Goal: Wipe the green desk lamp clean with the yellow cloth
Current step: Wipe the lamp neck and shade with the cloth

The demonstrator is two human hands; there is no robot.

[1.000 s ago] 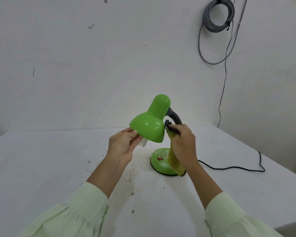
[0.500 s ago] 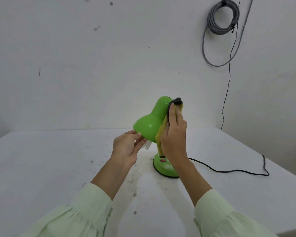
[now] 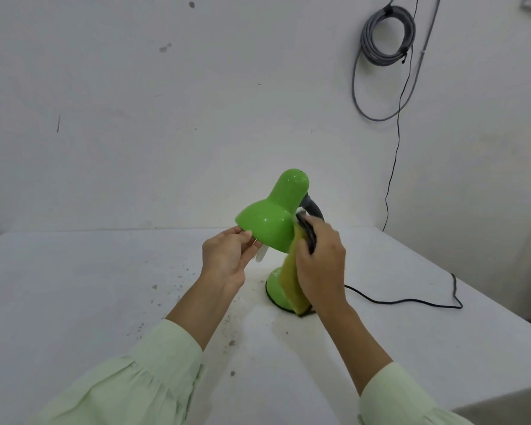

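A: What is changing here?

B: My right hand (image 3: 321, 265), closed around the yellow cloth (image 3: 292, 283), is dropping from the shade's crown back to its lower flank.

A: And the lamp?

B: The green desk lamp (image 3: 272, 219) is standing on the table (image 3: 74, 302); my left hand (image 3: 227, 259) is pinching its rim. Wiping is continuing, I judge.

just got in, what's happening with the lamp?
A person is wiping the green lamp on the table. The left hand steadies the rim of the shade, while the right hand presses the yellow cloth against the shade's side near the neck. The cloth hangs down over the base.
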